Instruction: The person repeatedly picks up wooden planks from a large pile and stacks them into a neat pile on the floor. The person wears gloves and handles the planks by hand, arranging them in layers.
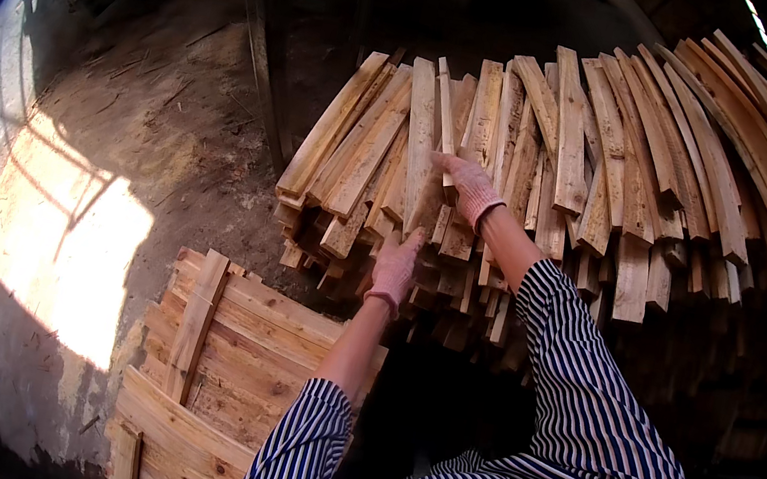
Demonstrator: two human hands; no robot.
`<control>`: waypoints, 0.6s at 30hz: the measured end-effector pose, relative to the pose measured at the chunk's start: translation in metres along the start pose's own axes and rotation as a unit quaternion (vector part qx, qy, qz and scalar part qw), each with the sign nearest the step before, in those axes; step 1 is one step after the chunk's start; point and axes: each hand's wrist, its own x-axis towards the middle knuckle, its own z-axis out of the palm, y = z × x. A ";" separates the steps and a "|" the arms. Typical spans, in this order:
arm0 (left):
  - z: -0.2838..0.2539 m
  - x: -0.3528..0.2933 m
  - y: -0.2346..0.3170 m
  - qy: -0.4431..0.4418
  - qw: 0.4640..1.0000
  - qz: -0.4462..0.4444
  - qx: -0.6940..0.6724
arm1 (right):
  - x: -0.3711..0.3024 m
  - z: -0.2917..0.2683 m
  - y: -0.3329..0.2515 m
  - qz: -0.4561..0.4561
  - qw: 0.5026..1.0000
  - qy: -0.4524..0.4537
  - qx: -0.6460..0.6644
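Both my hands wear pinkish work gloves and reach over a big pile of rough wooden boards [578,140]. My left hand [397,264] is closed on the near end of a pale board [421,124], which looks slightly blurred there. Farther up and to the right, my right hand [470,185] has its fingers curled round a narrow wooden slat [446,113] tilted up above the others. The right thumb and fingertips lie close to the left hand's board. The slat's lower end is hidden by the right hand.
A wooden panel of joined planks [247,359] with cross battens lies at the lower left, before the pile. Beyond it is a dirt floor [163,101] with scattered wood bits. Sunlight falls on a pale surface [64,237] at the left. A thin upright post [265,68] stands behind.
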 end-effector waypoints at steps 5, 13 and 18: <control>0.042 0.054 -0.003 0.043 0.973 -0.014 0.227 | -0.021 -0.044 -0.001 -0.036 0.995 0.018 0.096; -0.055 0.029 0.105 0.014 0.989 0.144 0.035 | -0.024 -0.059 0.020 -0.009 0.985 -0.109 0.134; -0.101 -0.142 0.162 0.127 0.849 0.263 0.440 | -0.138 0.043 0.102 -0.100 0.931 -0.173 0.306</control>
